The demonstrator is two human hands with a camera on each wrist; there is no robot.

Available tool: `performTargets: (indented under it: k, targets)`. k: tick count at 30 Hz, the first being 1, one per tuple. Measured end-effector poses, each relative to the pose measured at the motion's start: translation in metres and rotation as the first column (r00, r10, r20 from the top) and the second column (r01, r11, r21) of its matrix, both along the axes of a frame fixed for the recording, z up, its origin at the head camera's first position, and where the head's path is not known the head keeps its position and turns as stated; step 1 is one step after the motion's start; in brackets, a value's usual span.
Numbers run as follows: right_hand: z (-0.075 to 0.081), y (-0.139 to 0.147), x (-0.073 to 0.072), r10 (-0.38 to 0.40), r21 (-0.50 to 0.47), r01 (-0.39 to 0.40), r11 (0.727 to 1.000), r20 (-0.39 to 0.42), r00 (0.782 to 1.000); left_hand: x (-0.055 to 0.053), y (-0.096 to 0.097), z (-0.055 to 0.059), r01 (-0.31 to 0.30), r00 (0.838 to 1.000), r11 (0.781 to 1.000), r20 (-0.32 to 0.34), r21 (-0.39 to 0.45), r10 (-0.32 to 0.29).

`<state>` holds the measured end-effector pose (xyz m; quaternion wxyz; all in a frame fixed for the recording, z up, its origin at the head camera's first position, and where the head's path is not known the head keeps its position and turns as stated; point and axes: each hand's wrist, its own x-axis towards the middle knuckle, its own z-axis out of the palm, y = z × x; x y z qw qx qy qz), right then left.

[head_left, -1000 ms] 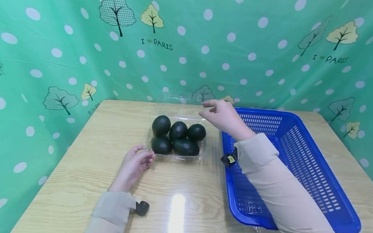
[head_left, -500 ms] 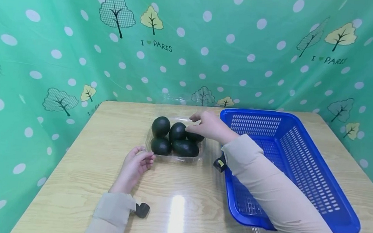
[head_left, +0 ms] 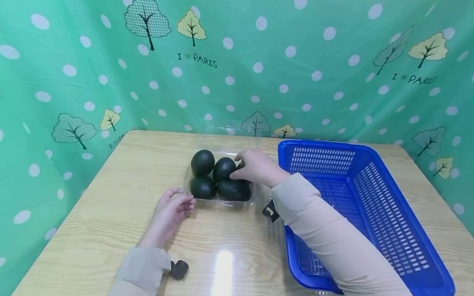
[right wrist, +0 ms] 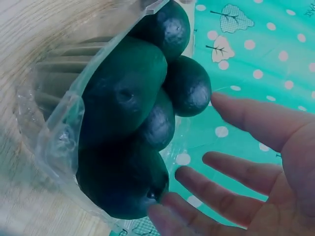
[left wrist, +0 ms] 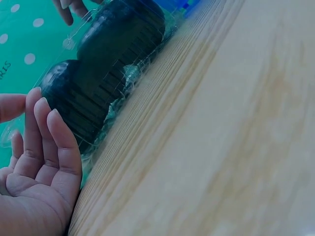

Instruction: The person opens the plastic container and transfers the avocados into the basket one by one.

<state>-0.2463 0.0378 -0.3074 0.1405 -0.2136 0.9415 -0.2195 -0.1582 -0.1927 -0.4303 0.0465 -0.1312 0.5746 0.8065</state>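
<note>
Several dark green avocados (head_left: 234, 190) lie in two rows in a clear plastic clamshell box (head_left: 227, 204), its transparent lid (head_left: 227, 141) raised at the back. My left hand (head_left: 172, 208) pinches the box's front left corner between thumb and fingertips. Over the back right of the box, my right hand (head_left: 257, 167) reaches down with fingers spread. It mostly covers the back right avocado (right wrist: 120, 182) in the head view. In the right wrist view its fingertips (right wrist: 170, 209) are right at that avocado's end, and its thumb is beside another one.
A blue perforated plastic basket (head_left: 284, 153) stands right of the box, under the right forearm. A green polka-dot cloth (head_left: 238, 48) hangs behind the wooden table (head_left: 104, 230). Small black cameras (head_left: 179, 269) are strapped at the wrists.
My right hand has moved left and down from above the basket's back left corner to the back right avocado. The left hand stays at the box's corner.
</note>
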Motion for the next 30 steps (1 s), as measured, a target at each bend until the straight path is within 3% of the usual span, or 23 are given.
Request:
performTargets:
  k: [7, 19, 30]
  targets:
    - [-0.003, 0.002, -0.007, 0.002, -0.002, -0.002, 1.0, -0.049, 0.999, 0.0, -0.001, 0.001, -0.001, 1.0, 1.0, 0.003, -0.006, 0.001]
    - [-0.024, 0.007, -0.008, -0.044, 0.06, 0.048, 0.997, -0.063, 0.997, 0.001, -0.001, -0.001, 0.012, 1.0, 1.0, 0.01, -0.01, -0.012]
    - [-0.032, 0.003, -0.004, 0.095, 0.256, -0.038, 0.966, -0.214, 0.972, 0.0, 0.0, 0.0, -0.01, 1.0, 1.0, 0.006, -0.001, 0.01]
